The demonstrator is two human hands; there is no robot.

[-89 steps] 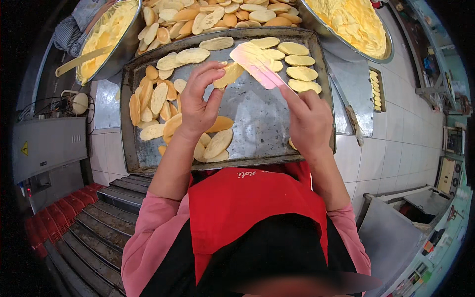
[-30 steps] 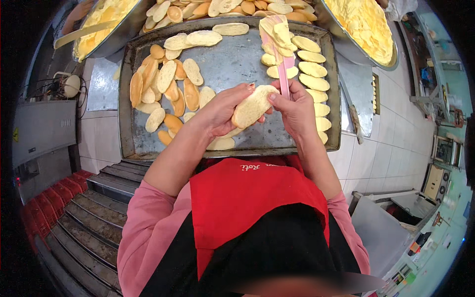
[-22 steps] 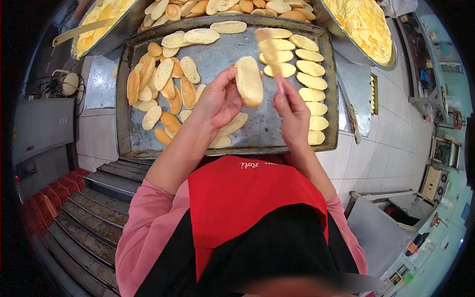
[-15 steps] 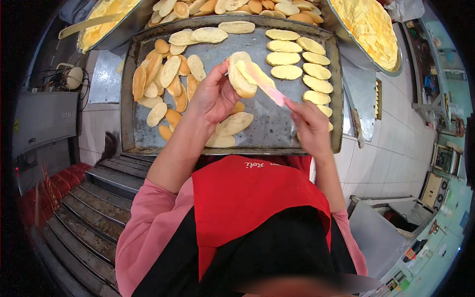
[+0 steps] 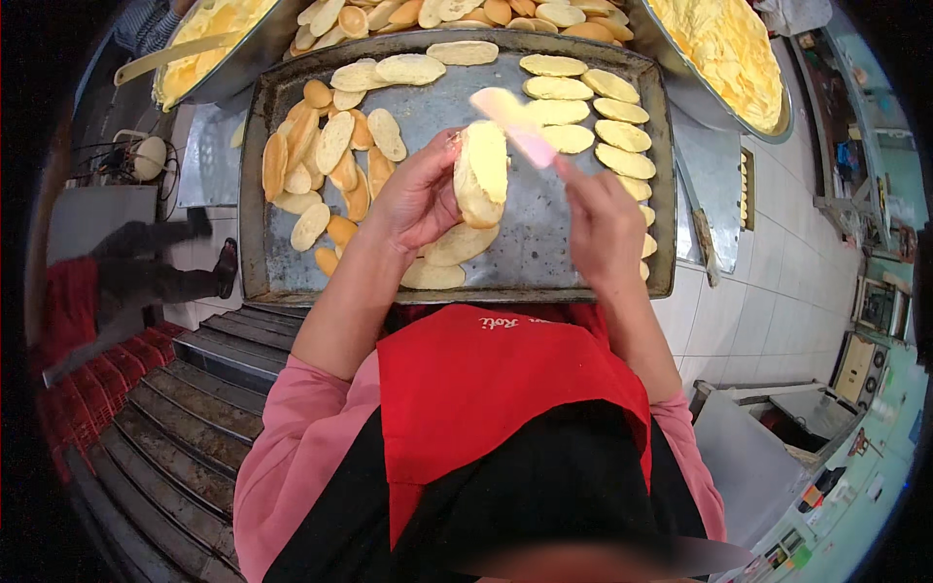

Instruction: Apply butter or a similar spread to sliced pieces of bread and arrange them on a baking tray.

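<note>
My left hand grips an oval bread half above the middle of the large metal tray. Pale yellow cream covers much of the bread's upturned face. My right hand is closed round the end of a pink spatula, whose cream-smeared blade hangs just past the bread's far right side. Two columns of cream-coated bread halves lie along the tray's right side. Plain bread halves, some showing brown crust, are heaped at the left. A few more lie beneath my left hand.
Bowls of yellow cream stand beyond the tray at left and right; a spatula handle sticks out of the left one. More bread is piled behind. A long knife lies to the right. At far left, another person's leg shows.
The spatula has come off the bread and moved up and to the right. More cream now covers the bread, which is turned more upright. Another person's legs have appeared at left.
</note>
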